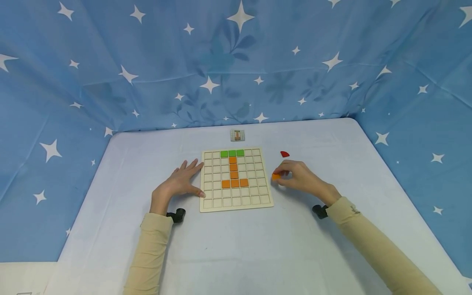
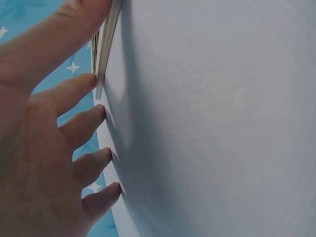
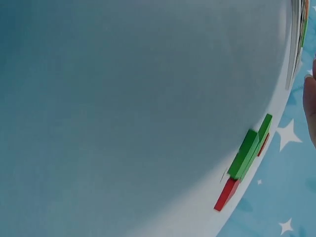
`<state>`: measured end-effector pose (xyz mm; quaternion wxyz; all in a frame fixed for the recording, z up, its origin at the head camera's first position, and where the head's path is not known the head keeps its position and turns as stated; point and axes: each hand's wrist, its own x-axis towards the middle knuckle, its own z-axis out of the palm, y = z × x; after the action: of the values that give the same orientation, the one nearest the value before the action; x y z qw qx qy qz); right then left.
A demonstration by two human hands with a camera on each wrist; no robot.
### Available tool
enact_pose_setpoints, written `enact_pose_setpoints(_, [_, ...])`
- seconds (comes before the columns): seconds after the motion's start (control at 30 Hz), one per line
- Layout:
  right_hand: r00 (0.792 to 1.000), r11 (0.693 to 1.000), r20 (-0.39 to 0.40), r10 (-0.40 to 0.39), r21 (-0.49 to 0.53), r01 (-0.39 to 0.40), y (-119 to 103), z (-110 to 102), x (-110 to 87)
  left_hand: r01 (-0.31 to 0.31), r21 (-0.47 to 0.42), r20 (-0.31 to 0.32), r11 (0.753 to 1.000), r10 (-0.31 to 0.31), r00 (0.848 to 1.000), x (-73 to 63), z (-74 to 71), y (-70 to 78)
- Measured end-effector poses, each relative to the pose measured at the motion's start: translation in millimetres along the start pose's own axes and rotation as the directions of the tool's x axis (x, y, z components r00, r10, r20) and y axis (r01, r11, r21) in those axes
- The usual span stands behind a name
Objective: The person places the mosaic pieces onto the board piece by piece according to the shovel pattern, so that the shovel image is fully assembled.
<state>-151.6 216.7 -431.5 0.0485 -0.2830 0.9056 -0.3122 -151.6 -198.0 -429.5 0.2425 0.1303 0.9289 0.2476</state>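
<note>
A pale wooden grid board (image 1: 221, 203) lies on the table. Three green tiles (image 1: 232, 153) line up in its top row, and orange tiles (image 1: 234, 167) run down below them, ending in a short orange row. My left hand (image 1: 178, 180) is spread at the board's left side, thumb at the edge, holding nothing. Just off the board's right edge, my right hand (image 1: 300, 178) pinches an orange tile (image 1: 275, 176) between thumb and fingers. In the left wrist view the spread fingers (image 2: 81, 128) touch down by the board's edge (image 2: 109, 44).
A small pattern card (image 1: 237, 135) lies behind the board. A red quarter-round piece (image 1: 284, 154) sits beyond my right hand. Green blocks (image 3: 243, 154) and a red block (image 3: 227, 195) show in the right wrist view. A blue starry curtain (image 1: 177, 61) surrounds the white table.
</note>
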Motion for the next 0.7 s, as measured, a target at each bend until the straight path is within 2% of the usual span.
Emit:
enact_pose_setpoints(0.47, [0.999,0.997,-0.024,-0.045,0.062,0.047,-13,17,14.7,0.009,0.015,-0.002,1.0,-0.009,1.0,3.1,1.5,-1.9])
enact_pose_setpoints(0.7, [0.999,0.996,0.005,-0.047,0.075,0.047,-22,25,24.8,0.007,0.011,0.003,1.0,-0.007,1.0,3.2,1.1,-1.0])
